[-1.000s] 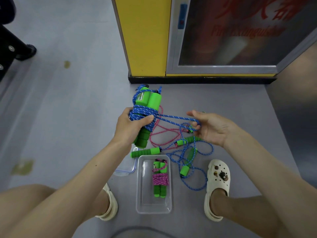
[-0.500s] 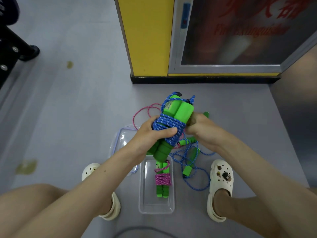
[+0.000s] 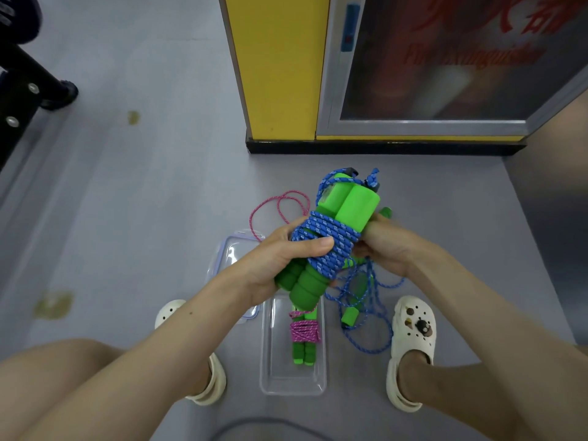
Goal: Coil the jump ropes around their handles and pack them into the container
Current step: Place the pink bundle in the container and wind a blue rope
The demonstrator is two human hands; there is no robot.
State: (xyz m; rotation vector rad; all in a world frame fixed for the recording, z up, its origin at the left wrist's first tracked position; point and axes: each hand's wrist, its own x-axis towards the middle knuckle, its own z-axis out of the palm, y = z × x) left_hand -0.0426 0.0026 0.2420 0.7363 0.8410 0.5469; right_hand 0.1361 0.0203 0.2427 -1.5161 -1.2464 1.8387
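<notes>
left hand [image 3: 280, 262] is wrapped round the paired green handles [image 3: 356, 208], thumb clamped over the blue rope [image 3: 321, 237] coils so they don't unwind, all held just above the container [image 3: 265, 361] where the pink rope [image 3: 304, 332] already sits; right hand [image 3: 388, 249] pinches the rope's tail against the bundle, probably to tuck it

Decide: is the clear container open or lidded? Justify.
Open: the container has no lid on; its lid lies beside it on the floor.
</notes>
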